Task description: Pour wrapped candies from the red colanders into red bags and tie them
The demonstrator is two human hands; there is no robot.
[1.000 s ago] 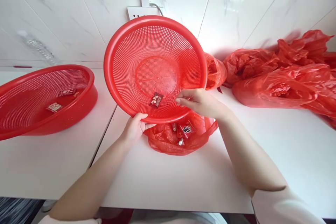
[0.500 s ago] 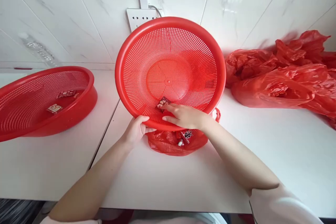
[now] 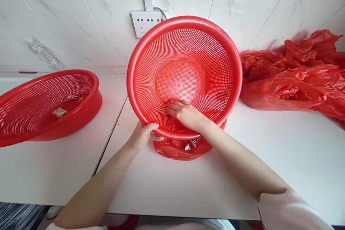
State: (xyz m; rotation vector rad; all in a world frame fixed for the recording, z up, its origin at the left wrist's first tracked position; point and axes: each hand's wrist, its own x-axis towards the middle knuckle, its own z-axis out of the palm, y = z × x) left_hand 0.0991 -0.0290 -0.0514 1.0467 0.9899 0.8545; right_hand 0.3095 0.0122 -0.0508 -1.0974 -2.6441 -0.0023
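A round red perforated basket point(image 3: 188, 57) is tilted up towards me over the white table. My left hand point(image 3: 142, 136) grips its lower rim, thumb on the front edge. My right hand point(image 3: 185, 113) reaches inside the basket, fingers curled over a small dark candy packet point(image 3: 169, 116) that is mostly hidden under them. Below the basket's rim lies an open red plastic bag point(image 3: 175, 149) with a few wrapped candies point(image 3: 188, 145) showing in it.
A second red basket point(image 3: 16, 115) sits at the left with two candy packets point(image 3: 64, 104) in it. Crumpled red plastic bags point(image 3: 291, 75) are piled at the right against the tiled wall. A white wall socket point(image 3: 145, 21) is behind the basket.
The tilted basket has shifted to the right and now covers more of the bag. My right hand has moved from the rim into the basket and onto the dark packet.
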